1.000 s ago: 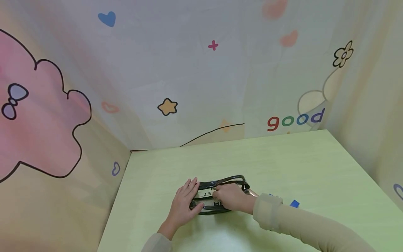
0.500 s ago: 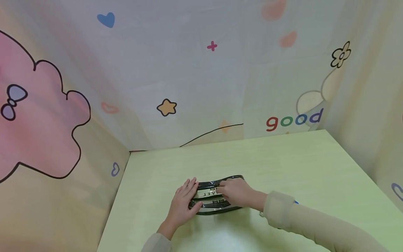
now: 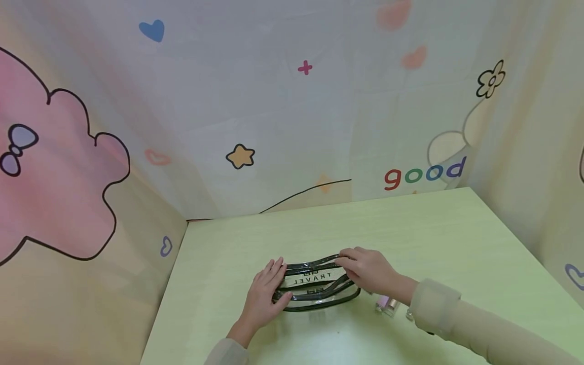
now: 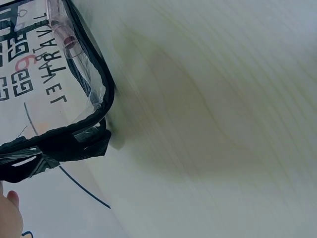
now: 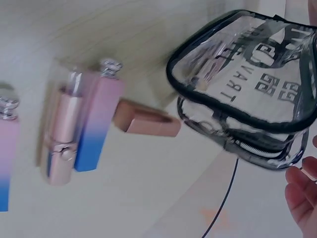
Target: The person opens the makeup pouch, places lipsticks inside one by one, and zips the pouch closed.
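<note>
A clear zip pouch (image 3: 315,281) with black trim and "TRAVEL" lettering stands on the pale green table in the head view. My left hand (image 3: 263,296) rests on its left end, fingers straight and thumb toward the near side. At the right end, my right hand (image 3: 371,271) pinches the upper rim with curled fingers; the exact contact is partly hidden. In the right wrist view, the fingers (image 5: 302,186) are beside the rim, and a partly open zipper (image 5: 260,144) shows. A pinkish tube (image 4: 64,37) is visible through the plastic in the left wrist view.
Right of the pouch lie a pink-and-blue tube (image 5: 101,119), a rose-gold lipstick-like tube (image 5: 64,129), a copper-coloured block (image 5: 146,120) and another pink-and-blue tube (image 5: 7,153). A patterned curtain (image 3: 283,111) hangs behind the table.
My right hand has moved from over the pouch's middle to its right end, uncovering the lettering and the small tubes on the table. The left hand has stayed in place.
</note>
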Demonstrator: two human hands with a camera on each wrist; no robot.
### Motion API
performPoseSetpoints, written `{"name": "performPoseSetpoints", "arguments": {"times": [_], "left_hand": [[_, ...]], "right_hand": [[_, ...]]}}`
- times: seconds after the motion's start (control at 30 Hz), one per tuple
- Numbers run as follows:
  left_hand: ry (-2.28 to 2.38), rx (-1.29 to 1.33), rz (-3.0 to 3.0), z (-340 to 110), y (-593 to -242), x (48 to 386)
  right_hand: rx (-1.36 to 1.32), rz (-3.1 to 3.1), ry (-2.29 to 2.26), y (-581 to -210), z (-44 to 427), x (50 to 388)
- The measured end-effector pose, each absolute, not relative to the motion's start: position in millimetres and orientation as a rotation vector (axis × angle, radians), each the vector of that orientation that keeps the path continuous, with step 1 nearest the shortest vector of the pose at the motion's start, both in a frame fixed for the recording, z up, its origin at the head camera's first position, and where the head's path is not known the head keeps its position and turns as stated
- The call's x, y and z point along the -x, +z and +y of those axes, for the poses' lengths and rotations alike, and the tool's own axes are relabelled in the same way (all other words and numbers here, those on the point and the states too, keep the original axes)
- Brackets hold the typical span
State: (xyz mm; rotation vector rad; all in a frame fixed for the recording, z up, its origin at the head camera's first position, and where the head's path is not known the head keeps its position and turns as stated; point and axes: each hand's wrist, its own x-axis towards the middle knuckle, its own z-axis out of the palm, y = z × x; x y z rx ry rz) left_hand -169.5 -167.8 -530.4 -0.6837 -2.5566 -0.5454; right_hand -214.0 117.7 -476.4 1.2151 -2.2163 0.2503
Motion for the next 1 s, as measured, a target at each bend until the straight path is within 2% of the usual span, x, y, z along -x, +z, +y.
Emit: {"name": "performPoseSetpoints", "arguments": {"times": [0.57,1.0], "left_hand": [[-0.600,0.673,-2.645,-169.2,-530.4,170.0],[-0.597,0.675,-2.624,-169.2,-532.3,169.4]], "right_hand": [[-1.061,-2.268,0.243,-505.7,165.2,223.1],[-0.908,-2.578,0.211,-533.8,179.1,220.3]]}}
